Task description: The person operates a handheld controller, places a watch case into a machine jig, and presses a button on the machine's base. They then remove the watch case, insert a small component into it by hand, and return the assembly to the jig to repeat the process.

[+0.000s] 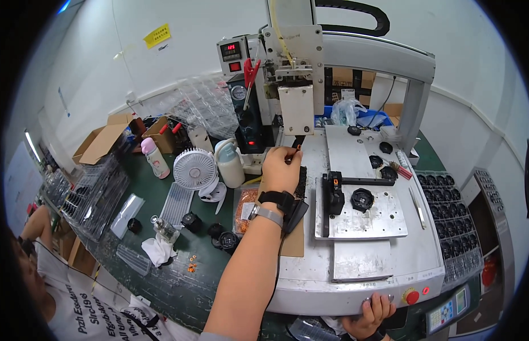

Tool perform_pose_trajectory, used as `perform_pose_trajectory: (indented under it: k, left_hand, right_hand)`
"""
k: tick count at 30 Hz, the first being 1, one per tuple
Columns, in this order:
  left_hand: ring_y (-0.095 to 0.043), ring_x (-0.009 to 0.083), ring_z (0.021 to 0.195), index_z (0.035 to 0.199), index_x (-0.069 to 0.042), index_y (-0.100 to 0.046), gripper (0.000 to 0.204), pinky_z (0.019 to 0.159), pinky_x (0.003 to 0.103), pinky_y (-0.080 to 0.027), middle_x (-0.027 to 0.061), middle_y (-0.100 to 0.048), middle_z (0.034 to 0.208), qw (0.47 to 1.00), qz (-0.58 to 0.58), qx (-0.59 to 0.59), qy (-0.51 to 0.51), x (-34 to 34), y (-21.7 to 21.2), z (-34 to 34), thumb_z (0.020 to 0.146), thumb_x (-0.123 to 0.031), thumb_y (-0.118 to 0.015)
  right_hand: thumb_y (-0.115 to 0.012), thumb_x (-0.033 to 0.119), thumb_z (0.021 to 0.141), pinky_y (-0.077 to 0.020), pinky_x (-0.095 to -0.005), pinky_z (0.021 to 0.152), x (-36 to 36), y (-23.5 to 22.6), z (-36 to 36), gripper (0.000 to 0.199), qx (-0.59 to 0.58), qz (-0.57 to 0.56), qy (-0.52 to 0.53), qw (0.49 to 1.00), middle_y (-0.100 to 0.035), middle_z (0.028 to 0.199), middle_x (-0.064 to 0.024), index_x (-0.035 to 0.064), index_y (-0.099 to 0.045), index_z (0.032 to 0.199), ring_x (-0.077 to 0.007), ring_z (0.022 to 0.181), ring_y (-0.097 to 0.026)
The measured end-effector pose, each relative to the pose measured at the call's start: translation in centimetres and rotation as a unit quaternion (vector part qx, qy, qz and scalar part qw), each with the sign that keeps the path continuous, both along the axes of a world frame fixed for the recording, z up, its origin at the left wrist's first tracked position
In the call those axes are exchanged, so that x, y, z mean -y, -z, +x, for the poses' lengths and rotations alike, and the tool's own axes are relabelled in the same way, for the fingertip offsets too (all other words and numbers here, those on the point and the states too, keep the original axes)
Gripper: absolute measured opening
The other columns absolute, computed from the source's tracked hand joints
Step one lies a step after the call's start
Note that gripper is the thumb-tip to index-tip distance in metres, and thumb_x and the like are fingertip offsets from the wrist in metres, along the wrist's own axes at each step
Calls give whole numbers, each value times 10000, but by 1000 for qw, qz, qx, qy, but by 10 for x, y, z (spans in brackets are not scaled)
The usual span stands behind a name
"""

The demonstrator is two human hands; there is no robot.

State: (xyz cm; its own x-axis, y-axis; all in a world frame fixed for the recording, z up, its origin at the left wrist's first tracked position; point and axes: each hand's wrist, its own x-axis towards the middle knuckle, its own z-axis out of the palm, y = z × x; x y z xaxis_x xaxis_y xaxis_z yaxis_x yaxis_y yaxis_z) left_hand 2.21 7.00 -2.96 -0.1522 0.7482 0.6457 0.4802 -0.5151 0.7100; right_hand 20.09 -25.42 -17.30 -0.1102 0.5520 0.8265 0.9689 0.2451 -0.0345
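My left hand point(281, 169) reaches to the back of the benchtop machine, fingers pinched around a small black part with an orange piece point(298, 148). Most of that part is hidden by the fingers. A black strap point(278, 199) and a metal band circle the wrist. My right hand point(371, 315) rests at the machine's front panel point(315, 298), fingertips against it beside small metal buttons, holding nothing I can see. Between the hands, a metal fixture plate point(384, 219) carries a round black part point(362, 200) and a black clamp block point(334, 193) with an orange spot.
Above the bed hangs the machine's head point(296, 108). A red stop button point(411, 296) sits on the front panel. Trays of black parts point(446, 216) stand at the right. On the left are a white fan point(195, 169), bottles and a bag of orange pieces point(246, 211). Another person point(77, 301) sits at left.
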Motion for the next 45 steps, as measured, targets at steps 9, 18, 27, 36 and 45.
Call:
perform_pose_trajectory:
  k: [9, 18, 27, 36, 45]
  left_hand:
    - [-599, 203, 692, 818, 16, -663, 210, 655, 295, -483, 104, -606, 814, 1000, 15, 4, -4, 1, 2, 1, 745, -174, -713]
    - [-599, 204, 695, 820, 12, -665, 198, 652, 294, -481, 105, -606, 826, 1000, 25, 2, -5, 2, 1, 2, 746, -166, -710]
    - [-601, 206, 698, 819, 11, -666, 194, 652, 296, -481, 107, -608, 834, 1000, 20, 10, -3, 3, 0, 1, 748, -165, -706]
    - [-604, 210, 704, 820, 11, -666, 195, 658, 294, -483, 109, -608, 836, 1000, 27, -1, -11, 4, 0, 1, 754, -168, -700]
    - [-600, 205, 698, 823, 11, -665, 189, 659, 291, -483, 109, -602, 848, 1000, 27, 7, -11, 4, 1, 2, 758, -163, -695]
  right_hand:
    - [-695, 358, 695, -214, -493, 1007, 0, 5, 3, 580, 4, 10, 1, 1000, -526, 1215, -169, 69, -486, 1153, -337, 1154, -445]
    - [-663, 384, 728, -255, -488, 995, 1, 5, 2, 542, -3, 7, 7, 1000, -519, 1213, -145, 80, -504, 1148, -324, 1140, -453]
    - [-662, 378, 730, -263, -482, 993, 1, 2, 0, 544, -11, 8, 11, 1000, -517, 1210, -142, 73, -505, 1152, -321, 1131, -455]
    - [-675, 360, 712, -267, -483, 996, 1, 2, -1, 557, -22, 11, 14, 1000, -514, 1207, -152, 58, -505, 1148, -325, 1129, -454]
    - [-682, 361, 708, -265, -486, 1000, 0, 1, 0, 560, -16, 10, 9, 1000, -511, 1208, -155, 53, -509, 1143, -326, 1140, -447]
